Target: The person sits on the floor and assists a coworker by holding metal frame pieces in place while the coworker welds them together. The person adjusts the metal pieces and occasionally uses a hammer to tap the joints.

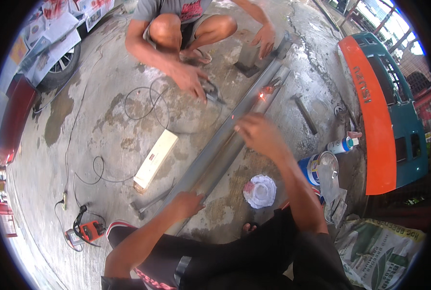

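Observation:
A long grey metal channel (213, 162) lies slantwise on the concrete between me and another person. My left hand (184, 205) grips its near end, fingers bent over the edge. My right hand (258, 134) is above the channel's right edge, fingers pinched together; whatever they hold is too small or blurred to name. Bright orange sparks (262, 95) glow on the channel's far part, beyond my right hand. The squatting person's one hand (189, 79) reaches toward a dark tool (210, 91) with a cable. Their other hand (265, 41) touches a dark metal block (248, 60).
Left of the channel lie a long pale box (155, 159), a hammer (143, 208), and an orange-black machine (86, 233) with cables. Right are another hammer (305, 114), a white crumpled container (260, 191), a paint can (317, 169), a spray can (340, 145), an orange-green panel (370, 121) and a sack (380, 253).

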